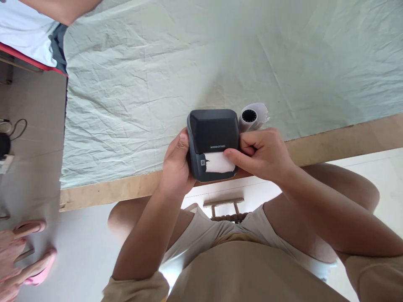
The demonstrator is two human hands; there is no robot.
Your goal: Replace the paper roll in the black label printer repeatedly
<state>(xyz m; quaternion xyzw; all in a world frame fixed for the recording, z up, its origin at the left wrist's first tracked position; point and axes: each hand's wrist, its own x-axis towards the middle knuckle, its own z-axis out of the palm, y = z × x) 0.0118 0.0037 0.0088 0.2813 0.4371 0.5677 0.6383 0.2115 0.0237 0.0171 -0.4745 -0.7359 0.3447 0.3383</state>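
A dark label printer (214, 128) sits at the front edge of the cloth-covered table. White paper (218, 162) with a torn left end shows at its front slot. My left hand (179, 161) is wrapped round the printer's left side, its thumb on the edge. At the right side is my right hand (264, 153), thumb stretched onto the paper's upper right corner and the other fingers curled against the casing. Just beyond that hand, a white paper roll with a dark core (249, 116) rests on the cloth, its loose end ragged.
A pale green wrinkled cloth (151, 75) covers the table, with a bare wooden edge (110, 188) in front. Another person's arm (66, 10) reaches in at the upper left. Pink slippers (40, 268) and a black cable (19, 129) lie at the left.
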